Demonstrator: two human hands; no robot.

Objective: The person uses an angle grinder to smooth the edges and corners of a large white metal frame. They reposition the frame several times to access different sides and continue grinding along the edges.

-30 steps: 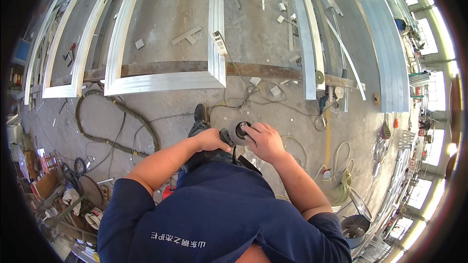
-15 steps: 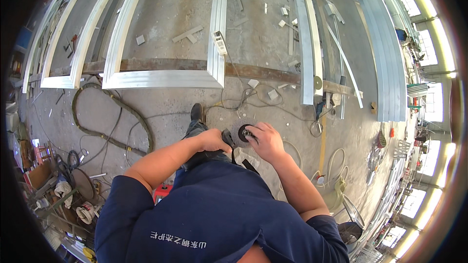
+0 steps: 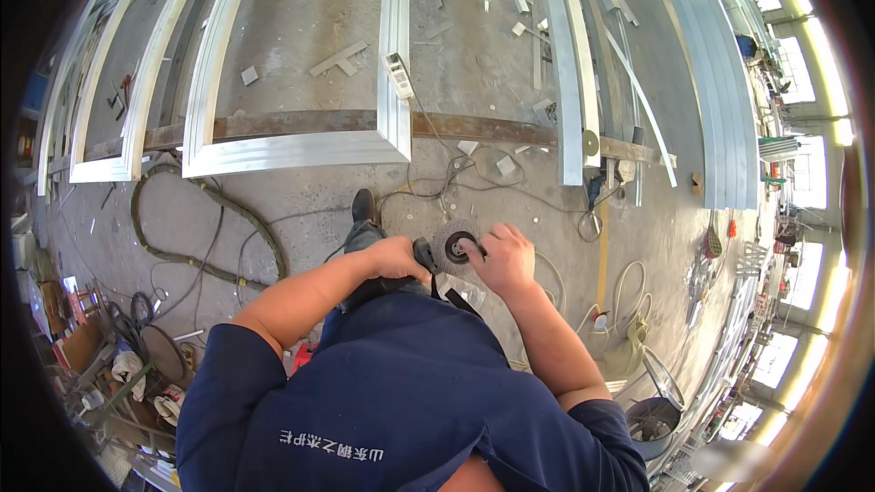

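My left hand (image 3: 396, 259) is closed around the dark body of an angle grinder (image 3: 425, 255), held in front of my waist. The grinder's round grey disc (image 3: 446, 266) faces up, with a black ring (image 3: 453, 240) around its hub. My right hand (image 3: 507, 260) is over the disc's right side. Its thumb reaches onto the hub, while the other fingers curl in beside it. Whether a small part sits inside those curled fingers is hidden. A dark strap or cord (image 3: 463, 302) hangs below the grinder, against my shirt.
Welded metal frames (image 3: 301, 148) rest on a rusty beam (image 3: 492, 129) ahead. A power strip (image 3: 398, 76) lies on one frame. Cables (image 3: 510, 184) and a thick hose (image 3: 137, 210) cross the floor. Long profiles (image 3: 725, 128) lie at right, a bucket (image 3: 653, 421) at lower right.
My right fingers have drawn back from the hub and curled, leaving the thumb on it. More of the hub shows. The view has shifted slightly; my left hand keeps its hold on the grinder.
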